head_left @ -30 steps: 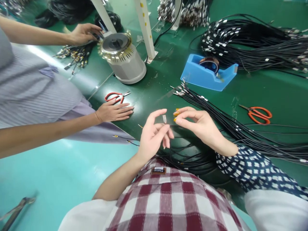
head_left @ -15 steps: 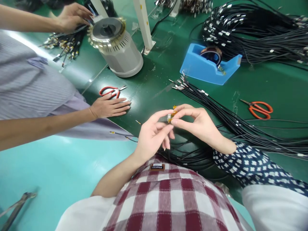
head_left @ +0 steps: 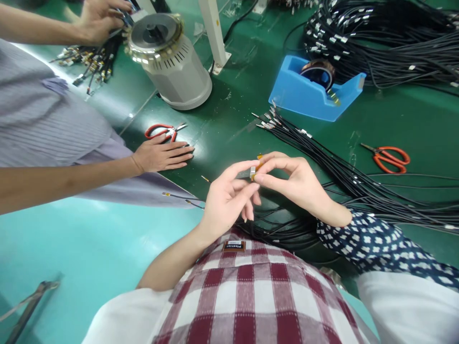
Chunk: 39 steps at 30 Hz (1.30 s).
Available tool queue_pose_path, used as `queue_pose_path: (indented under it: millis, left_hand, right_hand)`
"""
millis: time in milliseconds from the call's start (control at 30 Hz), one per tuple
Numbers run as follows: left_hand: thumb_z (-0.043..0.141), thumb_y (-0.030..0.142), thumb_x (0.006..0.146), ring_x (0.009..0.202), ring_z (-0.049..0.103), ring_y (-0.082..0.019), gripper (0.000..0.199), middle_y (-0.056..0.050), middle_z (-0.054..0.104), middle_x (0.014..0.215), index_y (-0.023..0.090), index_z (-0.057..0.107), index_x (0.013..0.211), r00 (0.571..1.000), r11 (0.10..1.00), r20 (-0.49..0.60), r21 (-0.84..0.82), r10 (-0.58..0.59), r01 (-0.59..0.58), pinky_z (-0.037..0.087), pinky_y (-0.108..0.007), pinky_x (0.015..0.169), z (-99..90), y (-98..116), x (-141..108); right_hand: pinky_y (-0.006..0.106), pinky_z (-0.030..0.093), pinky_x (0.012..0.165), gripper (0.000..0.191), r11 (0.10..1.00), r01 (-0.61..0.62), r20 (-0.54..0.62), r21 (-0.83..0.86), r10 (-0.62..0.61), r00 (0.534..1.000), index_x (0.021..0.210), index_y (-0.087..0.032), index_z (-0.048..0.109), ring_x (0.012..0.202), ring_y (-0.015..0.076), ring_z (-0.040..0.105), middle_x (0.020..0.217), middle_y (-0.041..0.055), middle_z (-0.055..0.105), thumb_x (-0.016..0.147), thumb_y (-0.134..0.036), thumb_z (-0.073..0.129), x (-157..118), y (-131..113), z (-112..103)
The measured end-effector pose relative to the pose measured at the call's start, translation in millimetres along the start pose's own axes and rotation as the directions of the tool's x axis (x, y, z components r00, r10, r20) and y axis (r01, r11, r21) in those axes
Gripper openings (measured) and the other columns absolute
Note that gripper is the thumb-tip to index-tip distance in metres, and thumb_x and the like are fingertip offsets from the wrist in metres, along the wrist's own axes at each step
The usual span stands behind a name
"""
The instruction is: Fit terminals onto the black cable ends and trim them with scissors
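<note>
Left hand (head_left: 223, 203) pinched small silver connector (head_left: 253, 171) between fingertips, above green table (head_left: 229, 138). Right hand (head_left: 299, 181) grasped yellow tape (head_left: 260, 156) at connector's side. Black cables (head_left: 311, 148) lay near.

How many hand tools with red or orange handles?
2: red pair by the co-worker's flat hand, orange pair on the right. More could be hidden under the black cables.

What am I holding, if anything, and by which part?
A small silvery connector, by its right edge, in the right hand; whether the left hand grips it is unclear.
</note>
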<state>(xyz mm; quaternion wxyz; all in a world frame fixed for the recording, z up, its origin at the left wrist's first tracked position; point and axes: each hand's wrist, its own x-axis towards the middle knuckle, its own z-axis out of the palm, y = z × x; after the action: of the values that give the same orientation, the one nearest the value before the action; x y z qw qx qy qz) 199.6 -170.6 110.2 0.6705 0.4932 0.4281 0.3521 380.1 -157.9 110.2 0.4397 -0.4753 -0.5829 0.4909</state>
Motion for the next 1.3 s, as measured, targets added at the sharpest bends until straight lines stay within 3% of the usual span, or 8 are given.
queue_pose_path:
  millis: [267, 467, 733, 867, 1067, 1300]
  left_hand:
    - [0.065, 0.032, 0.092, 0.037, 0.059, -0.01, 0.042, 0.004, 0.067, 0.065, 0.02, 0.053, 0.131, 1.0, 1.0, -0.007, -0.02, 0.019, -0.019, 0.046, -0.017, 0.034, 2.7, 0, 0]
    - [0.06, 0.037, 0.096, 0.032, 0.054, -0.009, 0.029, 0.002, 0.067, 0.06, 0.02, 0.063, 0.119, 0.998, 0.992, -0.028, -0.106, 0.061, -0.064, 0.039, -0.015, 0.03, 3.2, -5, 5]
    - [0.06, 0.043, 0.093, 0.029, 0.053, -0.011, 0.039, 0.0, 0.068, 0.058, 0.018, 0.06, 0.124, 0.993, 0.944, 0.101, -0.315, -0.067, 0.095, 0.036, -0.017, 0.026, -0.9, -6, 12]
    - [0.068, 0.043, 0.088, 0.031, 0.052, -0.009, 0.032, 0.001, 0.07, 0.062, 0.021, 0.055, 0.107, 0.998, 0.966, 0.016, -0.25, -0.068, 0.07, 0.036, -0.015, 0.029, -1.3, -3, 8]
    - [0.074, 0.034, 0.084, 0.033, 0.055, -0.008, 0.023, 0.0, 0.069, 0.064, 0.015, 0.061, 0.083, 0.996, 0.99, -0.032, -0.117, -0.085, 0.081, 0.037, -0.016, 0.031, -4.9, -5, 5]
    - [0.075, 0.031, 0.083, 0.032, 0.054, -0.008, 0.024, 0.0, 0.07, 0.064, 0.014, 0.059, 0.076, 0.994, 0.987, -0.09, -0.152, -0.063, 0.049, 0.035, -0.016, 0.03, -2.4, -5, 7]
  right_hand:
    - [0.038, 0.049, 0.094, 0.012, 0.998, -0.023, -0.021, 0.05, 0.024, 0.999, 0.072, -0.021, 0.072, 0.093, 0.0197, 0.066, 0.091, 0.0041, 0.07, 0.08, -0.029, 0.076, -1, 1, 6]
    - [0.04, 0.045, 0.1, 0.014, 0.987, -0.074, -0.038, 0.144, 0.081, 0.996, 0.073, -0.02, 0.072, 0.101, 0.021, 0.064, 0.097, 0.005, 0.068, 0.08, -0.032, 0.076, -4, 4, 11]
    - [0.04, 0.045, 0.101, 0.013, 0.973, -0.086, -0.017, 0.213, 0.092, 0.996, 0.077, -0.02, 0.073, 0.102, 0.0203, 0.064, 0.102, 0.0052, 0.067, 0.081, -0.033, 0.076, -6, 4, 11]
    - [0.04, 0.045, 0.103, 0.014, 0.988, -0.038, -0.053, 0.148, 0.046, 0.998, 0.073, -0.021, 0.072, 0.11, 0.0221, 0.062, 0.105, 0.0064, 0.067, 0.081, -0.032, 0.076, -6, 3, 10]
    - [0.043, 0.043, 0.105, 0.008, 0.997, 0.079, -0.128, -0.019, -0.081, 0.988, 0.077, -0.022, 0.074, 0.111, 0.0222, 0.061, 0.107, 0.0065, 0.067, 0.082, -0.029, 0.075, -8, 4, 13]
    - [0.039, 0.042, 0.108, 0.022, 0.981, -0.056, -0.005, 0.183, 0.058, 0.998, 0.095, -0.025, 0.078, 0.122, 0.021, 0.057, 0.112, 0.0067, 0.07, 0.089, -0.043, 0.068, -7, 12, 7]
